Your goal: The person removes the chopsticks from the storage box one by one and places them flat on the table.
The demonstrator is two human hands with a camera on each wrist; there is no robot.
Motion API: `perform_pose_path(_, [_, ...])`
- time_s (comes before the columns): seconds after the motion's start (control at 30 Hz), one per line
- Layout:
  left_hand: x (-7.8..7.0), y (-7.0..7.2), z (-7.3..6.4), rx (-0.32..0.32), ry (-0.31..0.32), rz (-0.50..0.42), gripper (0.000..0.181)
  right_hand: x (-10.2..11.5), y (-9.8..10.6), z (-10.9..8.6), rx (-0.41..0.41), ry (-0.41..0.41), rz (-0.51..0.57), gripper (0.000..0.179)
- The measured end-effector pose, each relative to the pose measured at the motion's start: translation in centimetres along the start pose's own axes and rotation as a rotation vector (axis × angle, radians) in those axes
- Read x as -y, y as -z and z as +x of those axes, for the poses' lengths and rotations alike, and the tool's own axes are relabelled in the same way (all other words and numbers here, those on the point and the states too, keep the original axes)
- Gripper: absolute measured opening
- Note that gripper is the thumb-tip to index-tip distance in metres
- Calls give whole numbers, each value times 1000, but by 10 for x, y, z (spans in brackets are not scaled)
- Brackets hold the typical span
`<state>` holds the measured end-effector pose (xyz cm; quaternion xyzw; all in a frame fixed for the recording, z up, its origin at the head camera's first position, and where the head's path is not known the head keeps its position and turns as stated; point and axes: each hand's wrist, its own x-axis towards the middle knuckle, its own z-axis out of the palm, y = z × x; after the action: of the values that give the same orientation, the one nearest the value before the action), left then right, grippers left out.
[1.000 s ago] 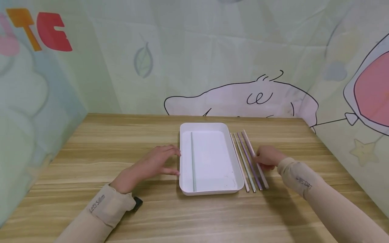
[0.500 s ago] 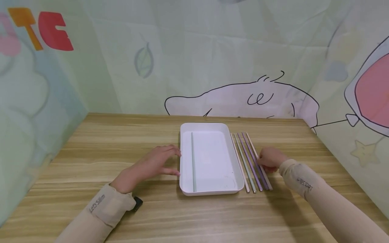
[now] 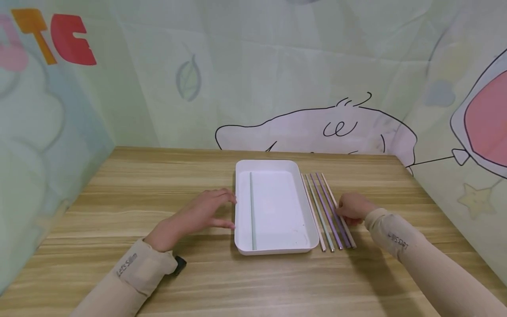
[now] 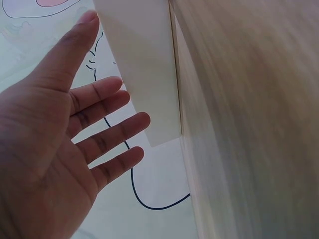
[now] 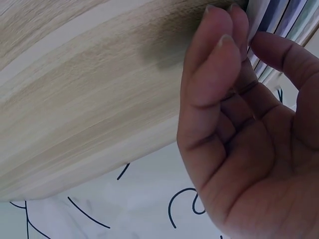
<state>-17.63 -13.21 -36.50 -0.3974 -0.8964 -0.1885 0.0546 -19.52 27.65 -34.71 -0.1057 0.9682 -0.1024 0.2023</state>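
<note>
A shallow white tray (image 3: 277, 207) lies on the table with a pale green chopstick (image 3: 252, 211) lengthwise inside, near its left wall. My left hand (image 3: 200, 212) is at the tray's left side, fingers spread; in the left wrist view the fingertips lie along the tray wall (image 4: 144, 64). To the right of the tray, several chopsticks lie side by side. My right hand (image 3: 354, 208) pinches the outermost pinkish chopstick (image 3: 348, 233) near its middle, between thumb and fingers. Beside it are two purple chopsticks (image 3: 324, 207), a green one (image 3: 319, 211) and another pinkish one (image 3: 313, 211).
The wood-grain table (image 3: 178, 281) is bounded by a printed cloth backdrop (image 3: 245, 88) at the back and sides. A small dark object (image 3: 180, 266) is at my left cuff.
My right hand has shifted slightly right with the outermost pinkish chopstick, and a second purple chopstick shows more clearly beside it. The left hand and tray hold almost still.
</note>
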Motion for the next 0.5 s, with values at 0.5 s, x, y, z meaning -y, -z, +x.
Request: perform_pose_path(0.5, [0,1,1,12,9,-9,54,2,3,-3,16,-13,28,27])
